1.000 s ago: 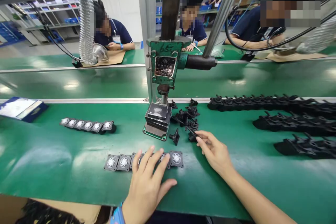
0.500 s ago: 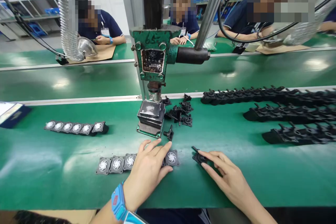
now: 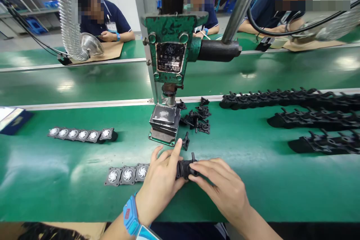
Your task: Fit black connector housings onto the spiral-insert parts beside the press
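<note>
My left hand [image 3: 160, 182] and my right hand [image 3: 222, 185] meet over a black plastic part [image 3: 184, 168] just in front of me, both gripping it from either side. My left hand wears a blue wristband and covers the right end of a row of square black fan plates with white impellers [image 3: 127, 174]. A few centimetres beyond my fingers stands the small green hand press [image 3: 168, 52] with its finned metal block [image 3: 165, 122]. Loose black parts [image 3: 198, 118] lie to the right of the block.
A second row of fan plates [image 3: 81, 134] lies at the left on the green belt [image 3: 56, 187]. Long rows of black parts [image 3: 303, 99] fill the right side. A blue box [image 3: 11, 120] sits at the far left. Several people sit across the conveyor.
My right hand took a black part from the loose pile and carried it leftward to my left hand. My left hand lifted the rightmost fan plate; both hands now hold the pieces together.
</note>
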Demonstrator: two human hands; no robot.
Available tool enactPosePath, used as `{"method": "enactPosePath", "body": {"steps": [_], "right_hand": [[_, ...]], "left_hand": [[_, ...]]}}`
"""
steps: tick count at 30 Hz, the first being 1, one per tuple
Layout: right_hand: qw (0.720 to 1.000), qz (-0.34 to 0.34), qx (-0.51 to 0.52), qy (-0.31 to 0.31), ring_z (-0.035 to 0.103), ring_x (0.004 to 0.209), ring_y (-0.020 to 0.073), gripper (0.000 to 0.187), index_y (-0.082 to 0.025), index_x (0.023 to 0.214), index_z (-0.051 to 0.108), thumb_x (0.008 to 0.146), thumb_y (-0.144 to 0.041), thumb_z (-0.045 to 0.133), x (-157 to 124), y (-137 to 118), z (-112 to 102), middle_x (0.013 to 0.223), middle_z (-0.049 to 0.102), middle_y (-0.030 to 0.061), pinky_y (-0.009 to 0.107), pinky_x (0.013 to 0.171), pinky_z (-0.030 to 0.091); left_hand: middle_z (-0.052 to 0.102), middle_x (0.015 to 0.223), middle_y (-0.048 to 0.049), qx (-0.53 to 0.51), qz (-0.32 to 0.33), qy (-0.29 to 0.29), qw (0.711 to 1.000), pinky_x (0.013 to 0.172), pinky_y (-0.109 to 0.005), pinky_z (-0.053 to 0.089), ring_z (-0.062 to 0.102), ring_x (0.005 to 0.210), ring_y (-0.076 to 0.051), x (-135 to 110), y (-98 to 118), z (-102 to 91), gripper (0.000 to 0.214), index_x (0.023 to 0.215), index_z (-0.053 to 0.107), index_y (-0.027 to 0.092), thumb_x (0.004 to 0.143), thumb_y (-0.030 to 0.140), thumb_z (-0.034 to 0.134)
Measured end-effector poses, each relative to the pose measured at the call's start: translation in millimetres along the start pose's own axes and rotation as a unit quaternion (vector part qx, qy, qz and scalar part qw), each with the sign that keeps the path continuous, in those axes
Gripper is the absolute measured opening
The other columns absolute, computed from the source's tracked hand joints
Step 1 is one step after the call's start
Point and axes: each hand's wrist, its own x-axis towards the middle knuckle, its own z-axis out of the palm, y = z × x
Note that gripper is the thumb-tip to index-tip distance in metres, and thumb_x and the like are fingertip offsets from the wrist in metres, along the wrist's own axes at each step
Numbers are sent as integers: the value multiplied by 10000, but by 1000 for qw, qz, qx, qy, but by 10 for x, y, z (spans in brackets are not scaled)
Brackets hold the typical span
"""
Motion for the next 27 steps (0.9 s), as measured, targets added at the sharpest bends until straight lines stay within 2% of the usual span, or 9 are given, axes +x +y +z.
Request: {"method": "enactPosePath", "body": {"steps": [5, 10, 17, 19, 21, 23, 25, 27], "right_hand": [[999, -17, -33, -8, 628, 792, 109, 122, -196, 1001, 690, 926, -223, 598, 22, 63, 93, 894, 718, 16, 266, 737, 487], [997, -51, -48, -10, 618, 798, 107, 100, -185, 988, 680, 913, -199, 617, 56, 34, 61, 890, 720, 6, 264, 726, 420], [997, -40, -53, -25, 609, 795, 99, 107, -183, 981, 675, 940, -210, 581, 63, 8, 85, 896, 718, 8, 268, 726, 382], [997, -32, -60, -46, 608, 793, 97, 117, -190, 983, 677, 948, -229, 573, 74, 19, 78, 897, 717, 8, 275, 724, 372], [996, -23, -59, -61, 606, 789, 95, 131, -200, 993, 678, 954, -259, 567, 81, 41, 73, 889, 714, 4, 280, 724, 368], [996, -17, -48, -67, 602, 771, 93, 150, -204, 998, 674, 960, -294, 559, 65, 69, 81, 857, 706, -4, 281, 724, 369], [997, -14, -38, -67, 601, 758, 91, 169, -204, 1003, 673, 964, -316, 551, 24, 88, 97, 825, 696, -7, 279, 729, 377], [997, -7, -38, -60, 606, 755, 91, 181, -202, 1008, 678, 964, -324, 551, -25, 97, 103, 813, 692, 0, 277, 738, 389]], "left_hand": [[702, 1098, -62, -10, -2, -1, 1000, 1112, -570, 293, 637, 1076, -266, -4, -26, 25, 1160, 1554, -72, 208, 743, 95, 749], [704, 1096, -70, -12, -3, -5, 1000, 1111, -566, 298, 636, 1087, -272, 6, -34, 30, 1097, 1557, -74, 196, 782, 104, 697], [709, 1092, -65, -17, -1, 0, 1000, 1133, -558, 267, 638, 1094, -255, 4, -31, 24, 1103, 1557, -45, 179, 764, 97, 717], [712, 1110, -76, -12, 7, -3, 1000, 1143, -560, 257, 616, 1147, -264, 7, -41, 6, 1013, 1549, 104, 178, 761, 128, 739], [715, 1132, -75, -2, 18, -7, 1000, 1149, -564, 248, 561, 1243, -283, 13, -51, -13, 756, 1442, 378, 213, 784, 197, 749], [718, 1150, -63, 9, 23, -10, 1000, 1147, -566, 248, 521, 1297, -294, 17, -53, -22, 468, 1256, 564, 241, 820, 253, 733], [722, 1149, -53, 17, 23, -7, 1000, 1142, -566, 257, 529, 1293, -294, 15, -45, -15, 342, 1166, 619, 249, 838, 250, 717], [730, 1129, -54, 26, 25, 6, 999, 1132, -566, 274, 548, 1272, -299, 6, -30, 6, 328, 1142, 632, 247, 826, 225, 718]]}}
